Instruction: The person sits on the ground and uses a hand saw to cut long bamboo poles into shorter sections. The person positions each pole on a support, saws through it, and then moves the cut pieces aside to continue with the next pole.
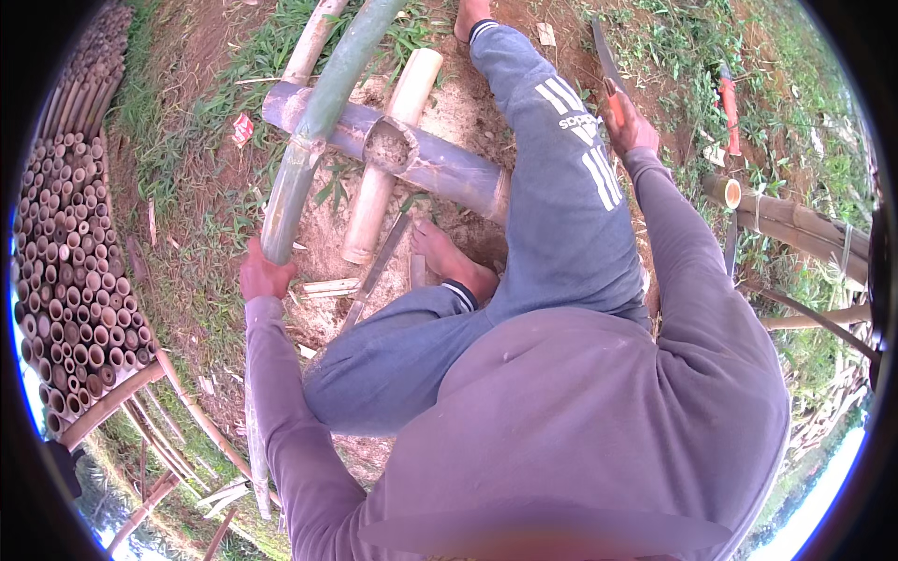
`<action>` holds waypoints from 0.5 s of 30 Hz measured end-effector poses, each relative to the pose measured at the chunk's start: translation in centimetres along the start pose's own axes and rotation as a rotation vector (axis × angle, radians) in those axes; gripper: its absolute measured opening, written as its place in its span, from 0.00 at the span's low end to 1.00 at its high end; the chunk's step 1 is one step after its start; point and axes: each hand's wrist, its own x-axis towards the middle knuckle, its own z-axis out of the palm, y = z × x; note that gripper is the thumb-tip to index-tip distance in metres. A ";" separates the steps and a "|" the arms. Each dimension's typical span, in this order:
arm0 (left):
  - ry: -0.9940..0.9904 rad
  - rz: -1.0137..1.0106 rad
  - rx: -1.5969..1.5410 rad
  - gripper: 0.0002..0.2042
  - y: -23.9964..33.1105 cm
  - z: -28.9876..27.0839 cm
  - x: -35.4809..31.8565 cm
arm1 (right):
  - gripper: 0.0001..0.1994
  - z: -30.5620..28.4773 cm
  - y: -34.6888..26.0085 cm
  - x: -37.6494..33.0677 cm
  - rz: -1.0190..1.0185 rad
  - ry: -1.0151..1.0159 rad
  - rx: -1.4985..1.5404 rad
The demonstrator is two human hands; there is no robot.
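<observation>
My left hand point(267, 271) is closed around the near end of a long green bamboo pole point(323, 117). The pole lies across a thick bamboo log point(454, 173) with an opening cut in its upper side. My right hand point(632, 129), out beside my right leg, grips the orange handle of a long-bladed knife point(608, 56); its dark blade points away from me. A pale bamboo piece point(372, 206) passes under the log. Beside my foot, a dark flat strip point(382, 262) leans toward my left leg; its kind is unclear.
Stacked cut bamboo tubes point(79, 280) stand at the left, with a bamboo frame point(112, 402) below. An orange-handled tool point(730, 112) lies on the grass at the right, above bamboo poles point(795, 224). Split bamboo slivers point(327, 288) and a red wrapper point(242, 129) litter the ground.
</observation>
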 end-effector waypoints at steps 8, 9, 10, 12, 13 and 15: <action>0.019 0.014 -0.064 0.38 -0.1 0.3 1.2 | 0.22 10.5 -9.4 2.1 -0.392 -0.025 -0.344; 0.031 0.001 -0.070 0.38 -0.7 0.3 0.6 | 0.22 11.0 -13.7 4.8 -0.472 0.079 -0.228; 0.033 0.000 -0.098 0.39 -1.5 0.7 0.3 | 0.21 11.5 -18.3 7.9 -0.549 0.190 -0.125; -0.031 -0.038 -0.073 0.40 -0.8 0.1 1.4 | 0.20 12.5 -25.7 15.9 -0.588 0.467 0.009; -0.058 -0.059 -0.055 0.40 -0.5 -0.8 1.6 | 0.19 12.6 -28.7 20.2 -0.552 0.608 0.013; -0.029 -0.052 -0.027 0.39 0.6 -2.5 1.9 | 0.18 13.4 -32.1 27.6 -0.442 0.803 -0.022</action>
